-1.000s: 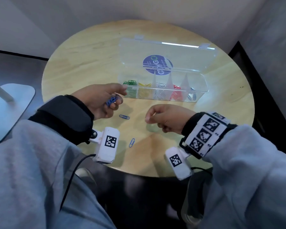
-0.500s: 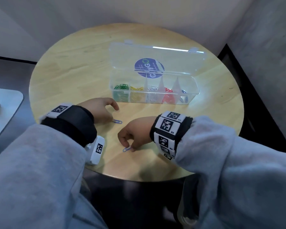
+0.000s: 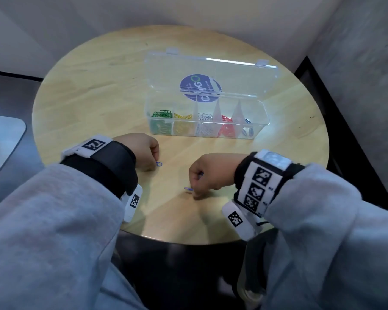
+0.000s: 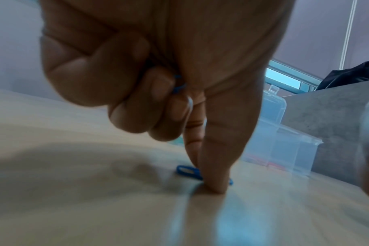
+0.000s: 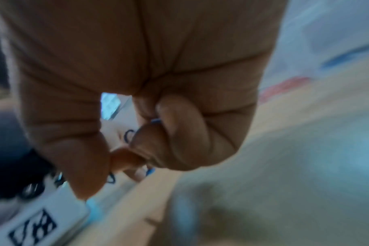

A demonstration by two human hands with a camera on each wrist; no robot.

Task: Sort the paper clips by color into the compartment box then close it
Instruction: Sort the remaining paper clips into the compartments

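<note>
The clear compartment box (image 3: 263, 121) stands open on the round wooden table (image 3: 87, 90), its lid leaning back. Its compartments hold green (image 3: 162, 114), yellow (image 3: 183, 116), silver (image 3: 204, 117), red (image 3: 226, 119) and blue clips (image 3: 248, 122). My left hand (image 3: 153, 162) is knuckles up; thumb and forefinger press on a loose blue clip (image 3: 159, 164) (image 4: 186, 171), while its curled fingers keep other blue clips (image 4: 177, 84) in the palm. My right hand (image 3: 194, 190) pinches a second loose blue clip (image 3: 188, 188) at the table top and holds another blue clip (image 5: 156, 120) under curled fingers.
The table's near edge (image 3: 188, 241) lies just behind both wrists. A grey wall corner (image 3: 356, 86) closes in at the right, and a pale chair seat (image 3: 2, 139) shows at the far left. Bare wood lies between the hands and the box.
Both hands have come down from in front of the box to the table top. The left turned knuckles up onto the nearer-left clip; the right reached the clip closest to me.
</note>
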